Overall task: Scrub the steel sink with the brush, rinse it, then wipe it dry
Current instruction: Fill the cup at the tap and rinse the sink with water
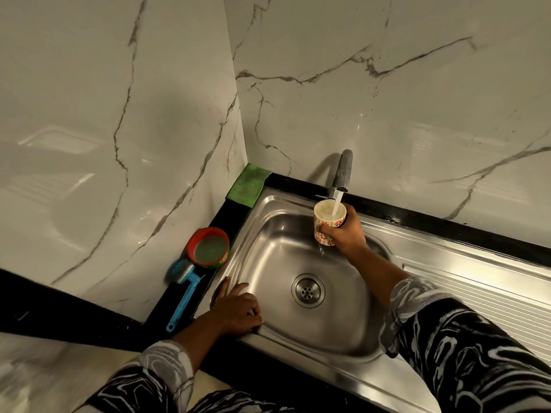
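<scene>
Sink [262, 234] of steel, viewed from above, with one grip over the basin and one at its rim. The right grip [347, 232] is curled round a flower-patterned cup [326, 219], held upright beneath the faucet [343, 172]. A stream of water [337, 205] falls into the cup, and a thin trickle drops from below this grip into the basin. The left grip [235, 308] rests on the sink's near-left rim with fingers relaxed and holds nothing. The brush [185, 293], blue-handled, lies on the black tabletop [222, 214] just left of the left grip and apart from it. Its bristle head points away from that grip, close against a red bowl [208, 247] of cloudy liquid. A green cloth [249, 184] lies in the far corner, well beyond the left grip and to the left of the right grip. The drain [308, 290] sits in the basin floor between the two grips. A ribbed drainboard [477, 281] extends to the right of the right grip.
</scene>
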